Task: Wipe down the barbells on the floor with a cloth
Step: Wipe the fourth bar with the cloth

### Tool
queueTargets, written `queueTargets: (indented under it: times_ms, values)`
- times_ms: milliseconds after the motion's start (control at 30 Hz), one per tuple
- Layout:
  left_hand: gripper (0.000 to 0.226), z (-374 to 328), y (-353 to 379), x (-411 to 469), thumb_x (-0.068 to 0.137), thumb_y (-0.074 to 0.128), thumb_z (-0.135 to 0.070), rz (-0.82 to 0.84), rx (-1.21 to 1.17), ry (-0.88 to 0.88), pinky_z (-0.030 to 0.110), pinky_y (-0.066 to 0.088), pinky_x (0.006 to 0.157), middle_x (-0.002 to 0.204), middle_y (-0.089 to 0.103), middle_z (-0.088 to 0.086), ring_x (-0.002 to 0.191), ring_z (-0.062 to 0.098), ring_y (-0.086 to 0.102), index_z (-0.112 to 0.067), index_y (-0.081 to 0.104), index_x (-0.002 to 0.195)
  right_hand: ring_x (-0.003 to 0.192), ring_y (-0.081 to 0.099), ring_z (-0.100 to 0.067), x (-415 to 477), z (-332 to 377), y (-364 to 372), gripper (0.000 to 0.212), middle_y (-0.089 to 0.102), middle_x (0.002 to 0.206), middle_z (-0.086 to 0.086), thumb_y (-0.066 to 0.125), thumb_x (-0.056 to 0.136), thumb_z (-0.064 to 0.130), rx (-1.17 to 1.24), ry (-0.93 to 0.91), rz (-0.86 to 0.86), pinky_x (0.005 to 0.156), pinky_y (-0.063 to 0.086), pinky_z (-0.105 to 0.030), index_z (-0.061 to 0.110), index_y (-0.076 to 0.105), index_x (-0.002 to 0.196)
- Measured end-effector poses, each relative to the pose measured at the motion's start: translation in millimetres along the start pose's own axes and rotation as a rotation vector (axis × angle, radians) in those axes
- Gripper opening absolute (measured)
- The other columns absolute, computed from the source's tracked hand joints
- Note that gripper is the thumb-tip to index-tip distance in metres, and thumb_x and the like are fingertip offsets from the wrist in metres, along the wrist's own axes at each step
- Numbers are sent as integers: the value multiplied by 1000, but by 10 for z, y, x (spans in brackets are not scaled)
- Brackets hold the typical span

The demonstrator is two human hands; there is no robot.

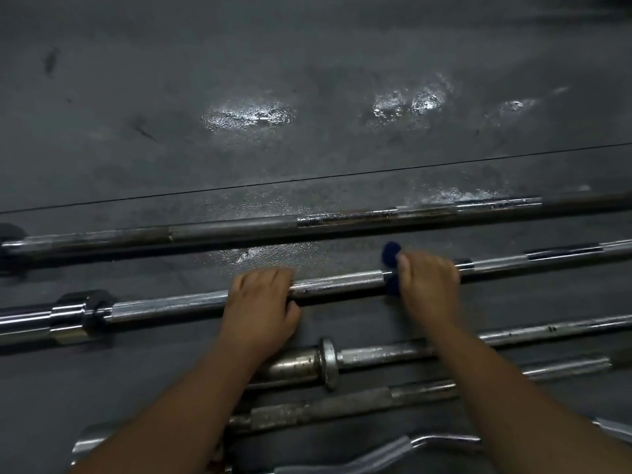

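On the second barbell (335,283), the left hand (260,302) wraps the knurled shaft while, beside it, the right hand (427,285) clutches a blue cloth (391,254) around it.

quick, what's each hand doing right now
Left hand: grips the barbell, bare.
Right hand: holds the blue cloth wrapped on the same bar.

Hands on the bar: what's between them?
Only bare knurled bar between the left hand and the right hand gripping the blue cloth, in the head view.
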State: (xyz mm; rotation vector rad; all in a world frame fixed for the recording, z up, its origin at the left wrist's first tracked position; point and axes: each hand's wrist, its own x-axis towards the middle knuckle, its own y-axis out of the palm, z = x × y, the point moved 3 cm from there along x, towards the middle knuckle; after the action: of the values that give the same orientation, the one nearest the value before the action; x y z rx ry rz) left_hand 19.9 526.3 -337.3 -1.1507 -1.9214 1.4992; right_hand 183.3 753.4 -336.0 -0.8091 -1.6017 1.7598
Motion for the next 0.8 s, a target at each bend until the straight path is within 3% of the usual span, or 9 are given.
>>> queueTargets:
  times_ms: [67,133,233,300,367,500,633,700,800]
  values:
    - [49,44,10,-52,74,51,-38,43,-8,-34,41,41,95,110,65,0,103,26,59,-21,61,118,65,59,-32,-47,54,-20,39,63,70,-8,29,91,30,27,59,-38,66,42,-39,17,62,73]
    - [52,24,20,-118,71,54,-37,80,1,-52,43,43,94,113,64,2,104,28,59,-20,60,120,67,62,-30,-185,596,-14,35,66,73,-7,34,84,31,141,-37,-16,68,46,-38,16,65,76]
    - [49,-41,9,-163,72,52,-37,79,-38,-65,42,43,91,109,64,4,100,30,60,-17,61,116,101,58,-21,-501,1383,38,42,65,106,2,41,78,46,262,-336,278,97,37,-39,28,63,109]
    - [53,-25,-33,-180,73,44,-39,105,-76,-66,41,43,94,112,64,4,104,29,58,-17,61,118,120,50,-20,-519,1283,58,51,59,128,3,43,82,44,235,-427,355,112,25,-40,30,52,130]
    - [57,24,-62,-214,72,43,-37,136,-84,-41,40,42,98,118,63,5,109,29,57,-16,60,122,126,49,-19,-471,835,64,53,58,135,3,41,88,47,199,-349,273,115,21,-43,29,49,137]
    - [61,18,-75,-275,69,47,-35,141,-92,-27,39,37,104,124,62,5,114,28,56,-16,58,126,105,57,-32,-297,-30,18,42,67,112,-12,40,86,36,154,91,-14,96,38,-42,15,66,111]
    - [64,-17,-51,-314,69,50,-38,136,-135,-69,39,36,107,128,61,4,117,27,53,-17,56,129,107,51,-36,-116,-381,-104,39,59,115,-20,41,90,29,118,403,19,95,38,-43,2,65,105]
    - [57,-15,-37,-359,67,53,-33,92,-137,-64,40,41,100,122,62,2,110,26,56,-19,58,122,90,59,-35,-176,-90,-121,32,65,97,-20,39,89,22,120,324,13,83,41,-42,4,65,93]
    - [43,-17,-24,-403,66,50,-24,43,-144,-69,39,45,86,106,64,-1,96,25,58,-21,59,108,70,60,-26,-607,958,10,18,65,73,-3,44,77,22,201,-47,31,76,40,-39,21,62,78]
